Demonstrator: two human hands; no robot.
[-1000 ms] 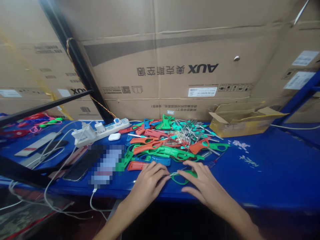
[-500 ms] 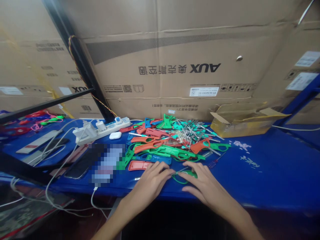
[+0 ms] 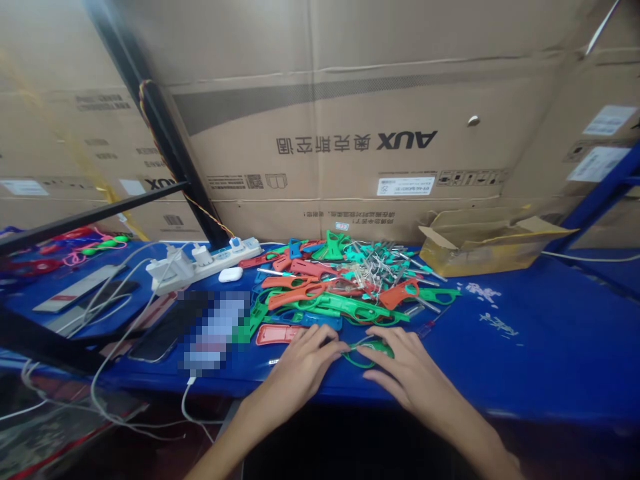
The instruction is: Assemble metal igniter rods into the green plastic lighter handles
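In front of me at the table's near edge lies a green lighter casing, its looped trigger guard towards my body. My left hand pinches its left end between thumb and fingers. Bent over its right part is my right hand, fingers on the casing and thumb lower down; it hides much of the piece. A thin pale wire shows at the casing between the hands. Just beyond my left hand rests an orange-red casing half. Behind both hands spreads a pile of red, orange, green and blue lighter casings.
Metal lighter tubes with wires heap behind the casings. An open cardboard box stands back right, near small white pieces. Left are a power strip, a white earbud case, phones and cables. Cardboard walls the back.
Both hands stay almost in place on the green casing, with only slight finger movement. The pale wire shows more clearly now. The whole view has shifted a little.
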